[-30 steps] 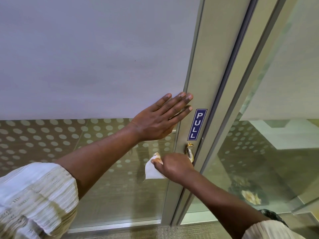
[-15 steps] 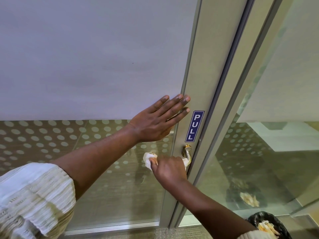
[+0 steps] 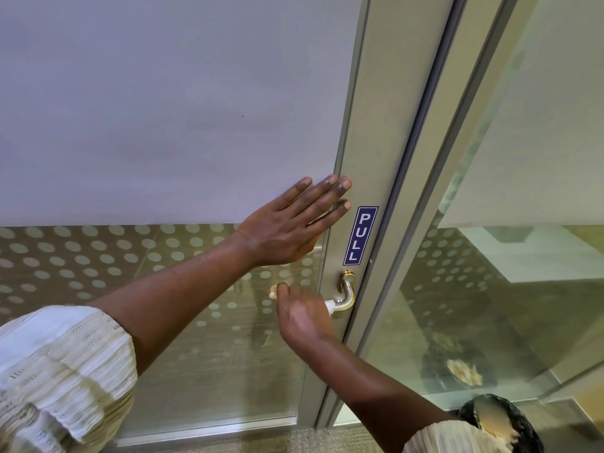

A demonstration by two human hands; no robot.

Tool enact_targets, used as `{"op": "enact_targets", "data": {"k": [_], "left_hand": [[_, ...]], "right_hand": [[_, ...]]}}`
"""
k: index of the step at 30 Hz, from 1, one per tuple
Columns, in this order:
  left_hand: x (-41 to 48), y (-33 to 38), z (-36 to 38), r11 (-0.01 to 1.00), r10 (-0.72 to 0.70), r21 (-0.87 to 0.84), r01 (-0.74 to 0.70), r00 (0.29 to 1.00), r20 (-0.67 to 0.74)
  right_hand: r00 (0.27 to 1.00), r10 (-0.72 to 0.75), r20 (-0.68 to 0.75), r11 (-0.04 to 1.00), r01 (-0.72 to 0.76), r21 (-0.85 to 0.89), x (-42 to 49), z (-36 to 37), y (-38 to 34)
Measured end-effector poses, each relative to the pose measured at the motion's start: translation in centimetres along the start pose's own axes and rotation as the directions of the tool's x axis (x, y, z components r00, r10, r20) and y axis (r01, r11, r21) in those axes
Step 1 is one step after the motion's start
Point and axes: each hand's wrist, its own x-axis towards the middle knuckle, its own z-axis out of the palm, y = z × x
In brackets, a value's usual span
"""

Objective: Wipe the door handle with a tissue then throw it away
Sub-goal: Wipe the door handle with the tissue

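A brass and silver door handle (image 3: 345, 291) sticks out of the grey door frame below a blue PULL sticker (image 3: 360, 235). My right hand (image 3: 302, 317) is closed around the handle's lever with a white tissue (image 3: 329, 305) wrapped under the fingers; only a small edge of tissue shows next to the handle's bend. My left hand (image 3: 291, 228) lies flat with fingers spread against the door's glass and frame, just above the handle, holding nothing.
The door has frosted glass above and a dotted clear band (image 3: 98, 263) below. A fixed glass panel (image 3: 523, 223) stands to the right. A black-lined bin (image 3: 503, 423) with crumpled paper sits on the floor at the bottom right.
My right hand has slid along the lever with the tissue, which is now mostly hidden in the fist. More of the handle's bend shows. The left hand stays flat on the door.
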Motion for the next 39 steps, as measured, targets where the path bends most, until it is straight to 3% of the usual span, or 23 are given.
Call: {"op": "enact_targets", "data": {"k": [5,9,12,14,16,19,21,22,24,26,28,30,35,39], "left_hand": [[0.0,0.0,0.2,1.000,0.004,-0.007,-0.004,1.000,0.006],[0.0,0.0,0.0,1.000,0.007,-0.015,-0.007,1.000,0.015],[0.1,0.0,0.1,1.000,0.002,-0.023,-0.002,1.000,0.004],[0.2,0.1,0.0,1.000,-0.001,-0.020,0.001,1.000,0.001],[0.1,0.0,0.0,1.000,-0.001,-0.019,0.001,1.000,0.002],[0.1,0.0,-0.1,1.000,0.002,-0.017,-0.002,1.000,-0.003],[0.1,0.0,-0.2,1.000,0.002,-0.012,-0.002,1.000,-0.006],[0.1,0.0,-0.2,1.000,0.004,-0.010,-0.004,1.000,-0.006],[0.1,0.0,-0.3,1.000,0.006,-0.010,-0.006,1.000,-0.004],[0.2,0.0,-0.3,1.000,0.001,-0.014,-0.001,1.000,-0.006],[0.2,0.0,-0.3,1.000,0.000,-0.016,-0.001,1.000,-0.003],[0.2,0.0,-0.3,1.000,0.003,-0.022,-0.003,1.000,0.001],[0.2,0.0,-0.1,1.000,0.003,-0.017,-0.003,1.000,-0.010],[0.2,0.1,0.1,1.000,-0.005,-0.009,0.004,1.000,-0.017]], "right_hand": [[0.975,-0.202,-0.093,0.977,0.195,-0.082,-3.7,2.1,4.8],[0.954,-0.284,-0.100,0.956,0.273,-0.109,-3.3,1.6,8.0],[0.957,-0.268,-0.108,0.959,0.255,-0.121,-2.4,1.1,7.4],[0.979,-0.205,-0.013,0.976,0.204,-0.071,-1.4,0.3,6.9],[0.970,-0.136,0.201,0.991,0.131,0.036,-0.1,-0.7,6.8],[0.833,-0.144,0.535,0.980,0.044,0.196,2.3,-2.4,6.7],[0.751,-0.160,0.641,0.961,-0.030,0.276,3.3,-3.1,6.5],[0.743,-0.164,0.649,0.959,-0.035,0.282,3.4,-3.3,6.4],[0.824,-0.154,0.545,0.975,0.036,0.221,2.4,-2.9,6.3],[0.954,-0.129,0.272,0.991,0.119,0.053,0.2,-1.5,6.0],[0.994,-0.102,0.046,0.990,0.106,-0.096,-2.1,0.2,5.0],[0.996,-0.019,-0.088,0.993,0.008,-0.121,-3.2,1.1,3.6],[0.991,0.110,-0.081,0.988,-0.117,-0.098,-2.0,0.2,0.9],[0.948,0.311,0.072,0.950,-0.311,-0.010,1.1,-0.2,-0.9]]}}
